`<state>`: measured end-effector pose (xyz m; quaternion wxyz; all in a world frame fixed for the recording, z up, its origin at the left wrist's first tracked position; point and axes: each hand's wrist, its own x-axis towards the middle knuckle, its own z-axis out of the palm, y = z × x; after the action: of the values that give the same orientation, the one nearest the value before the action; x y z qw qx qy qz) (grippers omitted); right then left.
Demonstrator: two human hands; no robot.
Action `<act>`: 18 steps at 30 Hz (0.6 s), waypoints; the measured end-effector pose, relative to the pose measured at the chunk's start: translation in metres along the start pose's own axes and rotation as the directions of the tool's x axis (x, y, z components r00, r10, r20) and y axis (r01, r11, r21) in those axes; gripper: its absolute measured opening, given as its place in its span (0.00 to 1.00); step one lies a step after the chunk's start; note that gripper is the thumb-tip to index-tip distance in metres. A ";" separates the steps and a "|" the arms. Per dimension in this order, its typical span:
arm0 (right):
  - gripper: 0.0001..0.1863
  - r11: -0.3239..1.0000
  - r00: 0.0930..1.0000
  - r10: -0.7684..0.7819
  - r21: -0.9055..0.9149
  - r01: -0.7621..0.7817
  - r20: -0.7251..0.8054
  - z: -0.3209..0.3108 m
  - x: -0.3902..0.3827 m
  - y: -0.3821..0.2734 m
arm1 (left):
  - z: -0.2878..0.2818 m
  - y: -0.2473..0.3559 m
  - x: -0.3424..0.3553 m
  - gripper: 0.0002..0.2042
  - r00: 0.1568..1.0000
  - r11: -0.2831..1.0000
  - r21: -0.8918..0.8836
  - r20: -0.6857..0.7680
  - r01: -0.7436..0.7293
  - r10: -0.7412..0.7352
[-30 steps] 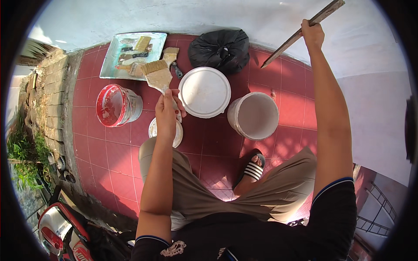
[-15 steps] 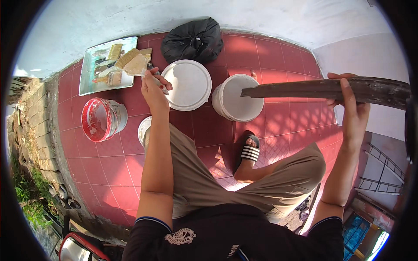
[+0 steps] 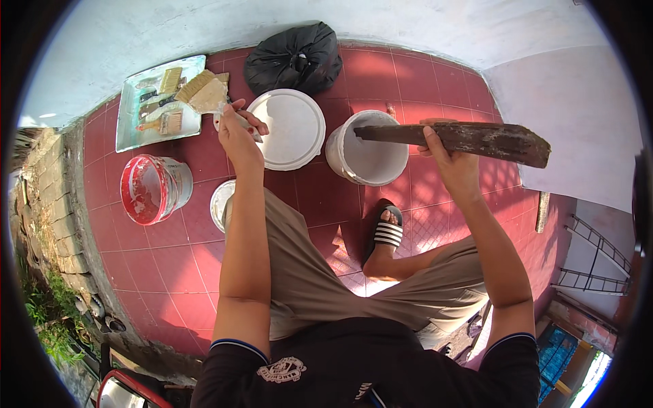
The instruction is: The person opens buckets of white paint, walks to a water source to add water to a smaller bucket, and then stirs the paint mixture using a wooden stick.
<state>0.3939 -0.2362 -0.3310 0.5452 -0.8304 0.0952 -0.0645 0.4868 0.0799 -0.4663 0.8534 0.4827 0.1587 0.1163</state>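
Observation:
My left hand (image 3: 239, 136) is closed around the handle of a wide paintbrush (image 3: 203, 94), its pale bristles pointing up and to the left. On the other side, my right hand (image 3: 449, 153) grips a dark, worn wooden plank (image 3: 500, 141) near its middle, fingers over the top edge. The plank's narrow end reaches across the mouth of a white bucket (image 3: 333, 151); whether it touches the inside cannot be made out. Between my hands lies a round white lid (image 3: 289, 129), close to the fingers of my left hand.
A pale tray (image 3: 124, 126) with several brushes stands at the far left. Below it is a red-rimmed paint bucket (image 3: 178, 187), and a small white container (image 3: 220, 204) sits by my left knee. A black plastic bag (image 3: 292, 61) rests against the white wall (image 3: 408, 24).
My right hand has moved left, bringing the plank inward so its narrow end lies further over the white bucket and its broad end shows. My left hand keeps the paintbrush in nearly the same place.

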 end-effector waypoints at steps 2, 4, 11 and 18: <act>0.10 0.998 0.998 -0.038 -0.055 0.040 0.051 0.007 -0.009 -0.005 | 0.000 0.000 0.000 0.20 1.000 1.000 0.014 0.002 0.002 -0.002; 0.10 0.997 0.993 -0.018 -0.074 0.026 0.113 0.012 -0.017 -0.014 | -0.001 -0.002 0.000 0.20 1.000 1.000 0.025 0.010 0.007 -0.007; 0.08 0.956 0.996 -0.012 -0.291 0.037 0.089 -0.018 -0.012 -0.007 | 0.004 0.000 -0.002 0.20 0.999 1.000 -0.020 0.025 0.025 -0.024; 0.07 0.992 0.996 -0.071 -0.100 0.077 0.060 0.009 -0.015 -0.002 | -0.002 0.000 -0.002 0.19 0.998 0.998 -0.045 0.045 0.033 -0.031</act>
<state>0.3811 -0.2237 -0.3323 0.5016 -0.8617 0.0521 -0.0565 0.4842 0.0808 -0.4670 0.8694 0.4628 0.1447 0.0953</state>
